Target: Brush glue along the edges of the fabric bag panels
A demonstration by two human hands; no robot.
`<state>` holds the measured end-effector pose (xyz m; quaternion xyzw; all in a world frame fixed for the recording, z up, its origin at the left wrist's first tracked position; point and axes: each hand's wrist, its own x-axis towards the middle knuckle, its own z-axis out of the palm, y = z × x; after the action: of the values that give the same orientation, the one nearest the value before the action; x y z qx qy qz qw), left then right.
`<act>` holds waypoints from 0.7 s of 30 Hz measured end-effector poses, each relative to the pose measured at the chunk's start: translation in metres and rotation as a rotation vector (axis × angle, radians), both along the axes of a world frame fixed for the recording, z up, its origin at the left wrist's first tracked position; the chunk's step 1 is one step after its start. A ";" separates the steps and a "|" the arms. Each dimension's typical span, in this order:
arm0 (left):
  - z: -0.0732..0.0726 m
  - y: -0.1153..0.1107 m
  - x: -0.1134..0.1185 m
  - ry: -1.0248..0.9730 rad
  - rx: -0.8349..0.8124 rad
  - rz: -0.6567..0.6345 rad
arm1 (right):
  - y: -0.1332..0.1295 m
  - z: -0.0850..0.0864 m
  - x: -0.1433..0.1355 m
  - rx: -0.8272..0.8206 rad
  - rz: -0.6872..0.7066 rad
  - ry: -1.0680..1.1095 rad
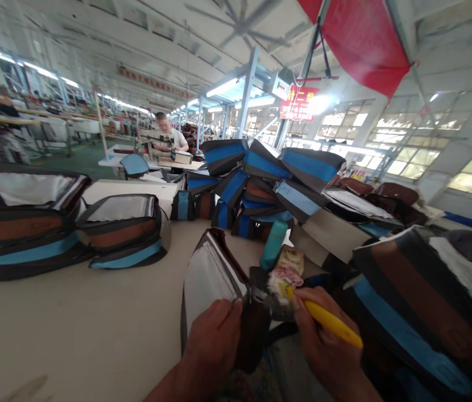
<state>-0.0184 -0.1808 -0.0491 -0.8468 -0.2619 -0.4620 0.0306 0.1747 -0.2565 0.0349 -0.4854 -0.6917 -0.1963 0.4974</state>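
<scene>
Bag point(207, 273): rests on the pale surface point(114, 324) right before the person, white lining showing, dark edge to the right.
Left hand point(214, 329): grip pinching the bag's edge, fingers curled over it.
Right hand point(325, 338): grip closed round a yellow tool point(334, 324); its far end is near a pink-and-white bundle point(286, 274), and I can't tell whether they touch.
Bottle point(273, 245): green, just behind the bundle.
Stack point(261, 162): blue-striped bags heaped unevenly beyond.
Lining risk: should the tool carry anything wet, a careless swing could stain the white.
Bottle risk: a wide sweep of the tool might knock it over.
Slip risk: a slack left grip could let the soft bag slump.
Stack risk: one bump, and those uneven layers might slide.
</scene>
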 end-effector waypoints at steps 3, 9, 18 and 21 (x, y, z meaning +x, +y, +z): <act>0.000 -0.006 0.006 0.187 0.169 0.000 | -0.005 0.007 0.008 -0.096 0.007 0.073; 0.005 -0.013 0.017 0.246 0.187 -0.035 | -0.006 0.022 0.008 -0.395 0.235 -0.081; 0.001 -0.018 0.019 0.291 0.149 -0.073 | 0.010 0.031 0.016 -0.549 0.309 -0.147; 0.002 -0.018 0.020 0.308 0.133 -0.079 | 0.016 0.024 0.016 -0.500 0.268 -0.264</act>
<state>0.0013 -0.1992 -0.0472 -0.9133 -0.1892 -0.3441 0.1081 0.1905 -0.2405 0.0591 -0.4675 -0.8350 -0.0141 0.2899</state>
